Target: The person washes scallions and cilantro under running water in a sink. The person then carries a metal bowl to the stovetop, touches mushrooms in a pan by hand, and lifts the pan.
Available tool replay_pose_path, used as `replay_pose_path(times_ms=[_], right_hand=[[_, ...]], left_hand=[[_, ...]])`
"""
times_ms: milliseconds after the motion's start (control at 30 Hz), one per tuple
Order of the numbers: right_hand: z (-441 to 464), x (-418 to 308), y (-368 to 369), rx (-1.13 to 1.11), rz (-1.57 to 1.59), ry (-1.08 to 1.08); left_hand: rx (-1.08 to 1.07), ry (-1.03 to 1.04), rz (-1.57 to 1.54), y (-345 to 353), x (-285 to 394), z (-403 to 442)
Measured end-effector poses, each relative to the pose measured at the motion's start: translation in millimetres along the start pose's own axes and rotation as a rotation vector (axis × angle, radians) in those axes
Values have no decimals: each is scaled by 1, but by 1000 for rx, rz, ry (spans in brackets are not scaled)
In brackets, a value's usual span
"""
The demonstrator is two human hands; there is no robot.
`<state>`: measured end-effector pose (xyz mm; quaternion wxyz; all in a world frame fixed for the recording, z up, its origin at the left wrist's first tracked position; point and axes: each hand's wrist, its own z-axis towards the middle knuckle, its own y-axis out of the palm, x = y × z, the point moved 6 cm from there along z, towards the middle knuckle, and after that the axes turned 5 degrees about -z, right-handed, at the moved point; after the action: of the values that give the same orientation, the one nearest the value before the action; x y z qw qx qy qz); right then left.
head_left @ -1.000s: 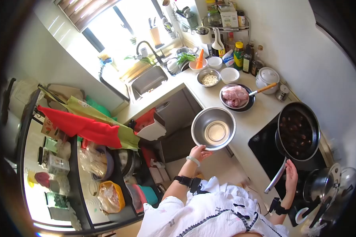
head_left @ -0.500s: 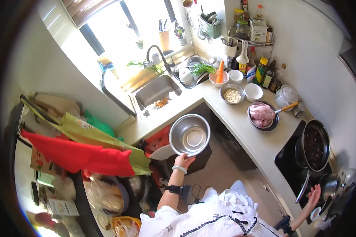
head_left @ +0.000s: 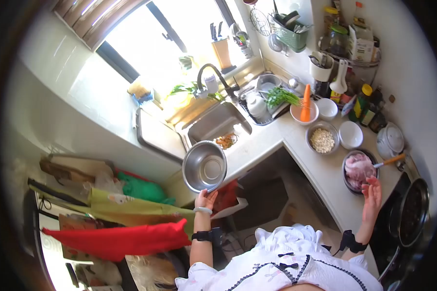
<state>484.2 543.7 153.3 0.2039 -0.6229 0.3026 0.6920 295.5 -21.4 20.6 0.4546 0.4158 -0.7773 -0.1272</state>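
Note:
My left hand point(head_left: 206, 200) grips the near rim of a steel basin point(head_left: 205, 167), which looks bare inside and is held up in front of the sink point(head_left: 238, 118). Orange scraps point(head_left: 226, 141) lie in the sink. My right hand point(head_left: 372, 198) is open, fingers spread, near the front of a dark bowl point(head_left: 345, 180) of raw pink meat point(head_left: 359, 169). A wooden-handled utensil point(head_left: 389, 160) rests across that bowl. Whether the right fingertips touch the bowl I cannot tell.
On the counter are a steel bowl of pale pieces point(head_left: 322, 139), white bowls point(head_left: 350, 135), a carrot point(head_left: 305, 104) and leafy greens point(head_left: 282, 96). A frying pan point(head_left: 412, 213) sits on the stove at right. Red cloth point(head_left: 126, 238) hangs at lower left.
The view has turned, shifting the counter rightward. My left hand has carried the basin toward the sink. My right hand has moved from beside the stove to the meat bowl.

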Motion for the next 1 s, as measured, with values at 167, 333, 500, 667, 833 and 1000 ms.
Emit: replay_pose_path(times_ms=[167,333,500,667,833,1000], right_hand=[[61,9,85,-162,-26,35],[88,7,119,-177,-18,74],[89,-4,119,-77,-40,15],[65,-22,117,143,-108,33],[57,-44,142,210,-213,40],[49,-53,151,246,-292,68]], left_hand=[[35,-19,10,10,32,75],[119,-86,72,28,40,162],[341,-151,291,44,38,252],[330,-309,433,0,-5,377],[433,-383,488,15,-18,366],[485,-509,497,-37,-46,389]])
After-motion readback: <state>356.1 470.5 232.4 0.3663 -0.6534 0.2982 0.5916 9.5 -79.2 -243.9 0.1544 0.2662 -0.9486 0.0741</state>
